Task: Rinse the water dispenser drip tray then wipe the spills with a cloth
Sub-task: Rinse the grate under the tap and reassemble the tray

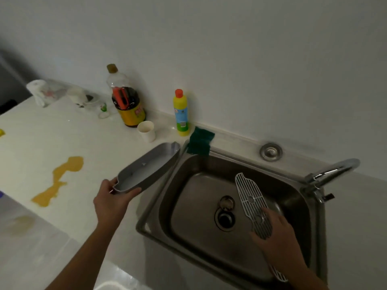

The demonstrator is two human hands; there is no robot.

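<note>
My left hand (112, 200) grips the near end of the grey drip tray basin (146, 170), held tilted over the counter just left of the steel sink (184, 162). Its far end reaches toward the sink's back left corner. My right hand (276, 233) holds the white slotted grille (250, 197) of the tray inside the sink bowl, right of the drain (225, 219). A green cloth (200, 142) lies folded on the sink's back left rim. A yellow spill (59, 180) streaks the white counter to the left. The chrome tap (330, 174) stands at the right, with no water seen running.
Against the wall stand a yellow detergent bottle (181, 114), a dark sauce bottle (126, 101) and a paper cup (146, 130). A crumpled plastic bag and cups (62, 94) sit at the far left. A fainter yellow stain (22, 223) marks the near counter.
</note>
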